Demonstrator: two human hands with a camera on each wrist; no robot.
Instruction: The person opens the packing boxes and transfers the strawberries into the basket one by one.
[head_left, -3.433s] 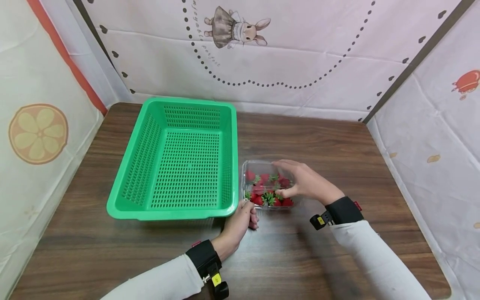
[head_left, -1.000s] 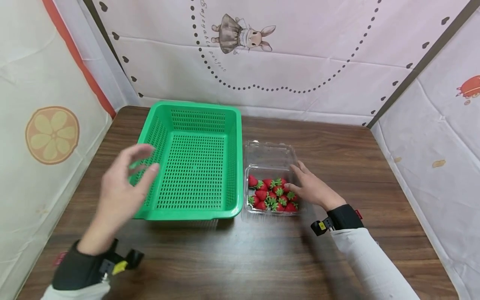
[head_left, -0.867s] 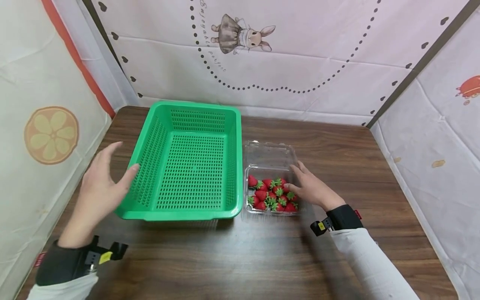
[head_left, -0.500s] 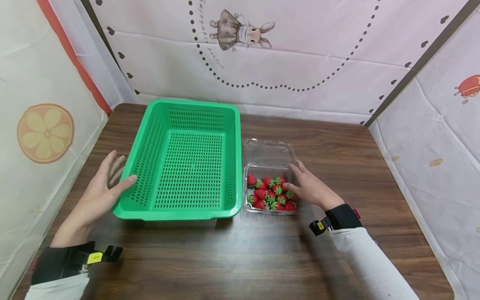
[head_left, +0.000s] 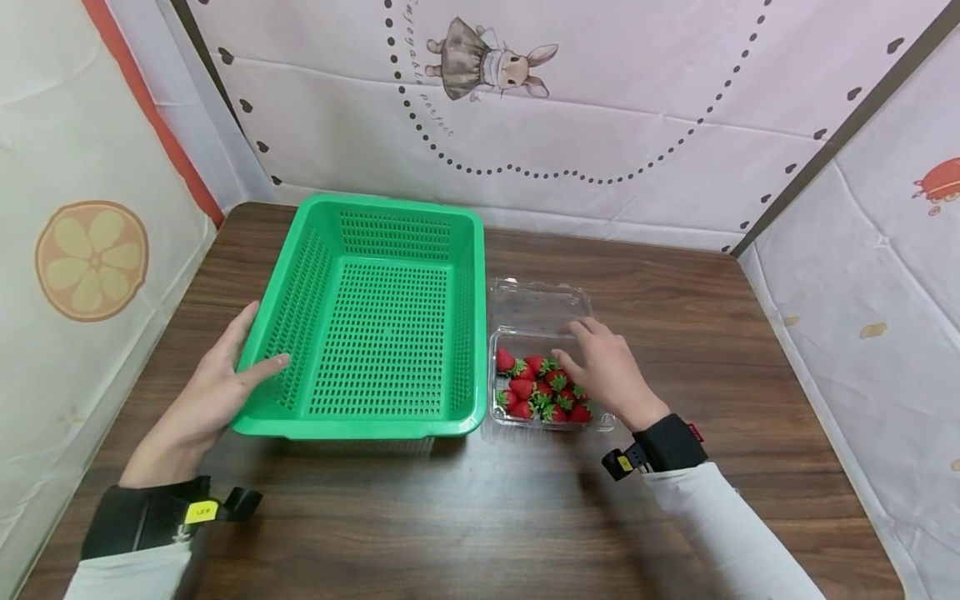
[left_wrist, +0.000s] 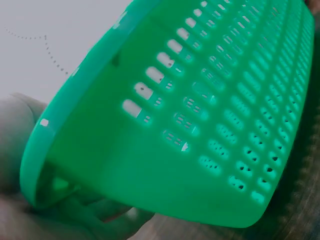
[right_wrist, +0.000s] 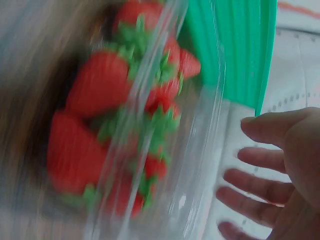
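My left hand (head_left: 217, 387) holds the left rim of a green plastic basket (head_left: 251, 350), its thumb over the rim and its fingers outside the wall. In the left wrist view the basket (left_wrist: 165, 165) fills most of the picture, and the fingers (left_wrist: 107, 217) show below its edge. A clear plastic clamshell box (head_left: 492, 392) with its lid (head_left: 536, 304) laid back stands beside the basket, with several red strawberries (head_left: 522, 389) inside. Above the box's right part my right hand (head_left: 603, 367) hovers with fingers spread and nothing in them; in the right wrist view the strawberries (right_wrist: 100, 82) look blurred.
The basket and box stand on a dark wood table (head_left: 465, 533). A printed white cloth (head_left: 637, 83) hangs behind the table, with more cloth at both sides. The box sits close to the basket's right wall.
My left hand came away from the box, crossed to the basket's left side and took hold of its rim. The box's lid was opened. My right hand has lifted from the box's right edge and moved inward.
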